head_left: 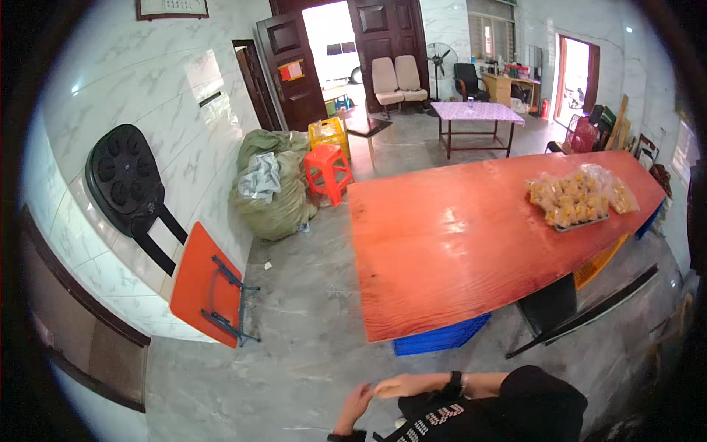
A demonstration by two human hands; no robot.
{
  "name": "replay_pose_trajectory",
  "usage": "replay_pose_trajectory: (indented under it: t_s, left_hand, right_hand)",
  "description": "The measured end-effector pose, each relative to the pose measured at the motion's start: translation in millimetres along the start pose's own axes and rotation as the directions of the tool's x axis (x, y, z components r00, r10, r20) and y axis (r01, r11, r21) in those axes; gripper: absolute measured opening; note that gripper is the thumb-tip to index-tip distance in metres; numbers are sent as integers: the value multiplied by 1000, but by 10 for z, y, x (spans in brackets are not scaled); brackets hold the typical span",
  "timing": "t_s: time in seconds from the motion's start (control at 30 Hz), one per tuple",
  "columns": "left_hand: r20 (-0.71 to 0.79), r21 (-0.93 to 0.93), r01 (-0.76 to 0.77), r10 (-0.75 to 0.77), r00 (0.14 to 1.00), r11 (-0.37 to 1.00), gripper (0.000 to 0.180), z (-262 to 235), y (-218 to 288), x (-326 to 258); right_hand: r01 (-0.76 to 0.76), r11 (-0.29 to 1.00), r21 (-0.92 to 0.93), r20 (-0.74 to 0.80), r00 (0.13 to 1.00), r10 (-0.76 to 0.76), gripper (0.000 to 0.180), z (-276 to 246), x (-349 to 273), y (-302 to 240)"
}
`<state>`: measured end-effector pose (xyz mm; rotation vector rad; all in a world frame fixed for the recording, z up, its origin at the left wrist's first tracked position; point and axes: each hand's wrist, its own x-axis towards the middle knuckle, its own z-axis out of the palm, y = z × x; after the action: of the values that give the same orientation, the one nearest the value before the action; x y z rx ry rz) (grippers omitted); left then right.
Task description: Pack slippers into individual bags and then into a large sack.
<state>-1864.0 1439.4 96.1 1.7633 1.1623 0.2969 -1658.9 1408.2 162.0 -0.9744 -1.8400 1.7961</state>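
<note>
Both my hands meet low in the view, in front of my black shirt [486,418] and away from the table. My left hand [356,404] points upward with its fingers loosely stretched, and I see nothing in it. From the right, my right hand [398,385] reaches across with its fingers pressed together, their tips beside the left fingertips. Whatever small thing they might pinch is too small to make out. A black band [456,381] circles my right wrist. The long red table [442,258] stands ahead of my hands, touched by neither.
Bagged yellowish items [571,197] lie on the table's right part. Under it are a blue crate [442,337] and a black chair [549,302]. To the left stand a folded orange table [206,283], green sacks [272,210] and a red stool [326,173]. A purple-topped table [477,112] is farther back.
</note>
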Motion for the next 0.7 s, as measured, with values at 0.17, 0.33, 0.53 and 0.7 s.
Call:
replay_pose_trajectory:
  t_s: [0.17,0.33,0.53,0.7]
  left_hand:
    - [84,28,-122,120,989,992,35,-818,-98,761]
    - [80,81,-42,35,996,996,39,-1655,-1069,971]
    - [-22,-95,409,-413,910,907,43,-2778,-2145,445]
    - [71,-32,428,-425,902,903,38,-3689,-2786,1307]
  right_hand:
    - [-451,889,-74,-34,892,450,44,-266,670,-239]
    - [-276,889,366,-94,939,331,43,-356,2067,384]
    - [-201,898,391,-133,954,271,40,-547,3385,-124]
    - [-160,963,217,-190,961,202,35,-891,4293,321]
